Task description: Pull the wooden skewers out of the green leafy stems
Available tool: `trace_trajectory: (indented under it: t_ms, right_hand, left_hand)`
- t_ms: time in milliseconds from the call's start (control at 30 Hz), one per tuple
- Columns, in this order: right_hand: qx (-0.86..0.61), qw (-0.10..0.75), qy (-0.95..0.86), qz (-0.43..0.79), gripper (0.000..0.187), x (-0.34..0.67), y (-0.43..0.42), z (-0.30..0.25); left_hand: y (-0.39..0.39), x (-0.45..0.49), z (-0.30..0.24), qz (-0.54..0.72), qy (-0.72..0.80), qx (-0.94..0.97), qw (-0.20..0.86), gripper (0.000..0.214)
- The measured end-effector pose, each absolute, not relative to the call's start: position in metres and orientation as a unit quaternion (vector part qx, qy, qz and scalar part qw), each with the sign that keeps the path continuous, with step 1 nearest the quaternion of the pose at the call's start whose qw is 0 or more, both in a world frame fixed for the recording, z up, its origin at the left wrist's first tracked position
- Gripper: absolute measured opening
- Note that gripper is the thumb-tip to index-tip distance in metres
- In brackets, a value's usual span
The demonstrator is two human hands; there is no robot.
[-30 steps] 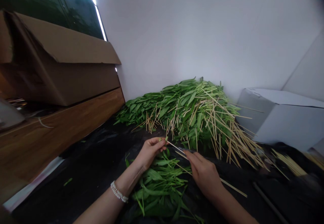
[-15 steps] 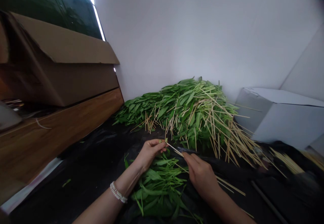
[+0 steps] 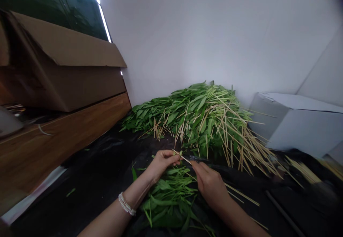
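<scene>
My left hand (image 3: pixel 162 162), a beaded bracelet at its wrist, pinches a small green stem piece (image 3: pixel 181 153) between thumb and fingertips. Most of that piece is hidden by the fingers. From the right, my right hand (image 3: pixel 210 180) grips a thin wooden skewer (image 3: pixel 186 159). The skewer crosses the green stem at my left fingertips, its pale tip showing just past it. Whether it goes through the stem or only lies against it, I cannot tell. Below both hands lies a small heap of leafy green stems (image 3: pixel 168 201).
A large pile of leafy greens on skewers (image 3: pixel 193 112) leans against the white wall. Loose skewers (image 3: pixel 302 169) lie at right, near a white box (image 3: pixel 308 122). A cardboard box (image 3: pixel 88 83) stands on a wooden surface (image 3: pixel 80 130) at left. Black plastic sheeting (image 3: pixel 88 187) lies underneath.
The skewer tip has moved left, past the green stem at my left fingertips. My right hand has shifted slightly left, and my left hand slightly right and down.
</scene>
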State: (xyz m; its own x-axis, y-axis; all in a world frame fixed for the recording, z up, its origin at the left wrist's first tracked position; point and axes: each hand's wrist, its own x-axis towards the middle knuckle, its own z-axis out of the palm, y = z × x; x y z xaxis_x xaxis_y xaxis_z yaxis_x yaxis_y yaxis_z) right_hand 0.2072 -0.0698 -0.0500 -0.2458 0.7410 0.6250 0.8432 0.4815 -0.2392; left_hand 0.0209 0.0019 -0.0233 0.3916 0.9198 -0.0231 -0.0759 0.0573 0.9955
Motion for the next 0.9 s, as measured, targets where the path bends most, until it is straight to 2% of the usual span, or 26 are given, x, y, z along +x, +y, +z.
trace_trajectory:
  t_ms: [200, 467, 567, 700, 900]
  right_hand:
    - [-0.502, 0.407, -0.76, -0.065, 0.033, 0.218, -0.068, -0.043]
    - [-0.497, 0.489, -0.713, -0.077, 0.027, 0.23, -0.069, -0.03]
    - [-0.49, 0.478, -0.725, -0.073, 0.028, 0.228, -0.07, -0.031]
    - [-0.489, 0.414, -0.763, -0.084, 0.032, 0.223, -0.071, -0.036]
    - [-0.504, 0.353, -0.78, -0.114, 0.034, 0.22, -0.071, -0.043]
  left_hand:
    - [0.008, 0.014, -0.019, 0.457, 0.388, 0.516, 0.612, 0.029]
    - [0.006, 0.012, -0.01, 0.449, 0.331, 0.4, 0.727, 0.038]
    - [0.005, 0.012, -0.008, 0.455, 0.328, 0.393, 0.728, 0.031]
    - [0.005, 0.013, -0.008, 0.456, 0.345, 0.401, 0.715, 0.022]
    - [0.007, 0.012, -0.011, 0.459, 0.363, 0.426, 0.69, 0.031]
